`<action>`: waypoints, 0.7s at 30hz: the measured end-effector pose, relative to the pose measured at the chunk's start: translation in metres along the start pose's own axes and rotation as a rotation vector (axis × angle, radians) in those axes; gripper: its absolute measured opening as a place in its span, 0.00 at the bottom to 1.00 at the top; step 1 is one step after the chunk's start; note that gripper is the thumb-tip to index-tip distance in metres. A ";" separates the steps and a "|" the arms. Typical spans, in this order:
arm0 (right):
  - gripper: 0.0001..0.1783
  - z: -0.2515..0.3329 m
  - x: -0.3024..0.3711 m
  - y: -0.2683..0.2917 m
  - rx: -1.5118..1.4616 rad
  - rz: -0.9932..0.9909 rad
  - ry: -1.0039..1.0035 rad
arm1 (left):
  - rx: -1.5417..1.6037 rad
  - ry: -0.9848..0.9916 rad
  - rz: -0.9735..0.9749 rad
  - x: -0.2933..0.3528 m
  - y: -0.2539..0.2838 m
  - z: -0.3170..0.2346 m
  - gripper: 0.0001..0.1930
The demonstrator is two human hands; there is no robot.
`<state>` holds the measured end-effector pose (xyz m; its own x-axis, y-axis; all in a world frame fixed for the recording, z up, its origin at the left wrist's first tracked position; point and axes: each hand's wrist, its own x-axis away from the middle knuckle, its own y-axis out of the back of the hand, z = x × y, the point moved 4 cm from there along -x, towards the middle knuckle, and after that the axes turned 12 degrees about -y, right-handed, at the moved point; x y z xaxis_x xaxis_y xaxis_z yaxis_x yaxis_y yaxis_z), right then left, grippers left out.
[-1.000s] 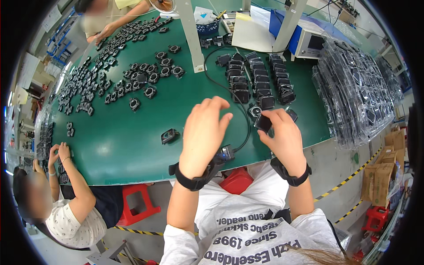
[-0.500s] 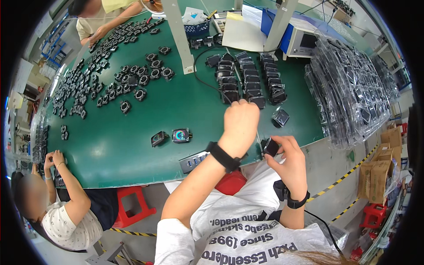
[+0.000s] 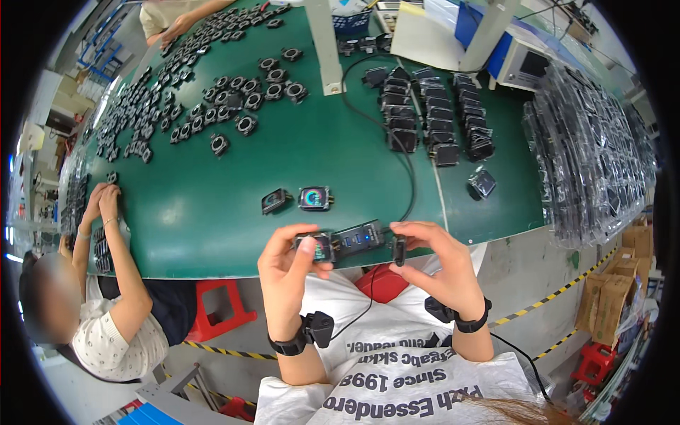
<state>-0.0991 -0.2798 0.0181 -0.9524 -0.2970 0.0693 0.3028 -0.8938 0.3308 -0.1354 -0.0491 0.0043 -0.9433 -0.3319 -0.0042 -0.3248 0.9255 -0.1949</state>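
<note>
At the table's near edge, my left hand [image 3: 289, 263] is closed on a square smartwatch body [image 3: 320, 248] with a lit screen. The watch's right side meets or nearly meets the left end of a black USB hub [image 3: 360, 239], which has a blue light on. Whether the two are joined I cannot tell. My right hand [image 3: 443, 265] pinches a second dark watch body [image 3: 399, 250], turned edge-on, at the hub's right end. Behind my left hand lie two more watch bodies, one tilted and dark [image 3: 275, 201], the other showing a colourful lit screen [image 3: 314, 198].
Rows of dark watch bodies [image 3: 435, 117] stand at the back right, with a single wrapped one [image 3: 482, 183] nearer. Stacked clear trays [image 3: 591, 152] fill the right edge. Many round-backed units [image 3: 234, 99] spread leftward. A black cable [image 3: 411, 177] crosses to the hub. Co-workers sit left and far left.
My left hand has come back from the rows of watch bodies and now holds a lit one beside the hub. My right hand has brought its watch body leftward to the hub. The view has shifted.
</note>
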 end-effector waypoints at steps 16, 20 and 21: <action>0.28 0.024 -0.041 -0.032 0.337 0.239 0.105 | -0.397 -0.037 0.004 0.000 0.016 0.014 0.06; 0.26 0.033 -0.042 -0.038 0.488 0.227 0.194 | -0.753 -0.222 0.060 0.000 0.008 0.001 0.04; 0.26 0.036 -0.042 -0.040 0.488 0.229 0.193 | -0.753 -0.220 0.060 0.000 0.009 0.005 0.04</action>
<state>-0.0728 -0.2193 0.0352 -0.8268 -0.5616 0.0324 0.4053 -0.5547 0.7267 -0.1377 -0.0415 -0.0020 -0.9509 -0.2334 -0.2034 -0.3072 0.7915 0.5283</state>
